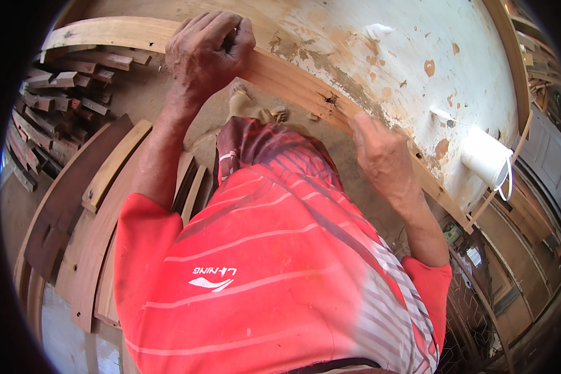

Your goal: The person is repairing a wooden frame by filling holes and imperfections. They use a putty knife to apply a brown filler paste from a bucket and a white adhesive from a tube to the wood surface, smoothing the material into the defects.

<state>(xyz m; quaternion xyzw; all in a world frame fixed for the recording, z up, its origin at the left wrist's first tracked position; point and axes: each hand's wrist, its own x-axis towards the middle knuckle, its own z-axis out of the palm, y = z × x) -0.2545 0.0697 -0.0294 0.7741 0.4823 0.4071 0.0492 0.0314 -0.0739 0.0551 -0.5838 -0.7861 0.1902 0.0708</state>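
Note:
A long pale wooden board (287, 78) with a dark knot runs across the front edge of a white-painted surface. My left hand (210, 53) is closed over it toward the left, knuckles up; the fingertips are hidden. Farther right and nearer to me, my right hand (383, 156) is closed at the same board, its fingers curled against the wood just past the knot. The thumb of that hand does not show clearly.
The white surface (411, 37) has peeling, brown-stained patches. A white bucket (485, 159) with a handle sits at its right. Stacked wood offcuts (62, 93) lie at far left, with longer planks (115, 165) nearer. Wire mesh (461, 311) and a grey panel (547, 159) are on the right.

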